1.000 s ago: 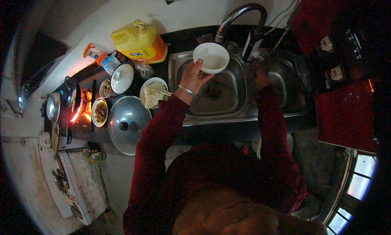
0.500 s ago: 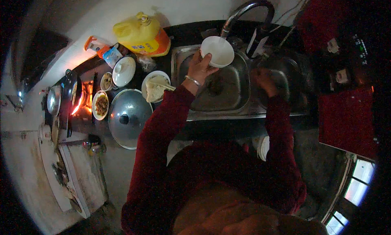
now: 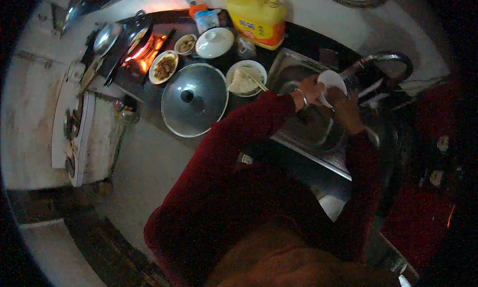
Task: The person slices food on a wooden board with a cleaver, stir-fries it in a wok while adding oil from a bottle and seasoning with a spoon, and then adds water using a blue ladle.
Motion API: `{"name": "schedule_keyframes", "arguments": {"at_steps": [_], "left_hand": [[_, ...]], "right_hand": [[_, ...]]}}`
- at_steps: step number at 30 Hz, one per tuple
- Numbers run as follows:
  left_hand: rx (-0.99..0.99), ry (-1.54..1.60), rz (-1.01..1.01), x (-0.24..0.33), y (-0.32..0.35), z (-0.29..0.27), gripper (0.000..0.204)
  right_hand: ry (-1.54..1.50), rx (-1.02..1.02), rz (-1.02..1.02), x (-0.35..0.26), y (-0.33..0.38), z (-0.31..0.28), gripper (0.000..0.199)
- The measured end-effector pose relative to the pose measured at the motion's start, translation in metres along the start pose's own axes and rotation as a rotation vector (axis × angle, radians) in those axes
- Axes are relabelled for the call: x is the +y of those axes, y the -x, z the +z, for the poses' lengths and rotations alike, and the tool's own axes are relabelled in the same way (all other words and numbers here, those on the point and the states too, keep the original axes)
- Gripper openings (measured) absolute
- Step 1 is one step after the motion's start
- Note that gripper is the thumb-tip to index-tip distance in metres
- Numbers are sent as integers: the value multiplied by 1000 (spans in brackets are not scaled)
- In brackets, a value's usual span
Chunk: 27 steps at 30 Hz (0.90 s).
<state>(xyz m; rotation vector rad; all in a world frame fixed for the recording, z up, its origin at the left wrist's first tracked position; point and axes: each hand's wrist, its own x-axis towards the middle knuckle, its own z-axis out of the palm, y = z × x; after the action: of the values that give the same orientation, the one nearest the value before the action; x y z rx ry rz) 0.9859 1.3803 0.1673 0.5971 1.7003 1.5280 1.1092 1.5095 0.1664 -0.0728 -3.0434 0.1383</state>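
Observation:
Over the double metal sink [image 3: 285,63], a white bowl [image 3: 330,79] is tilted between my two hands. My left hand [image 3: 311,91], with a bracelet at the wrist, grips the bowl's left side. From the right, my right hand [image 3: 347,113] reaches across the bowl's near side with its fingers closed against it; the fingertips are partly hidden. The curved faucet [image 3: 393,59] stands just beyond the bowl to the right. Left of the sink, a white bowl [image 3: 243,83] holds pale food with chopsticks [image 3: 258,80] resting in it.
A large glass lid [image 3: 194,105] lies near the counter's front edge. Behind it are a dish of brown food [image 3: 164,68], a small bowl [image 3: 185,44] and a white-lidded pot [image 3: 215,42]. A stove burner [image 3: 147,53] glows at left. A yellow jug [image 3: 256,18] stands by the wall.
My right hand has come over from the right basin to the bowl. The bowl has been tilted and drawn away from the faucet's spout. The view has turned toward the left.

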Motion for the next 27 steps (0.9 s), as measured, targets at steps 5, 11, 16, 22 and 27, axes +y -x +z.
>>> {"name": "schedule_keyframes", "arguments": {"at_steps": [5, 11, 16, 22, 27], "left_hand": [[155, -286, 206, -53, -26, 3, 49], [144, -230, -24, -13, -2, 3, 52], [222, -3, 163, -79, -46, 15, 52], [294, -111, 282, -70, -44, 21, 51], [-460, 301, 531, -159, -111, -48, 53]], "right_hand": [[-363, -58, 83, -8, 1, 17, 43], [115, 121, -116, -25, -12, -9, 39], [-175, -51, 114, -20, -7, -2, 35], [-657, 82, 283, -33, -13, 9, 26], [-274, 178, -50, -2, 4, 11, 30]]}}
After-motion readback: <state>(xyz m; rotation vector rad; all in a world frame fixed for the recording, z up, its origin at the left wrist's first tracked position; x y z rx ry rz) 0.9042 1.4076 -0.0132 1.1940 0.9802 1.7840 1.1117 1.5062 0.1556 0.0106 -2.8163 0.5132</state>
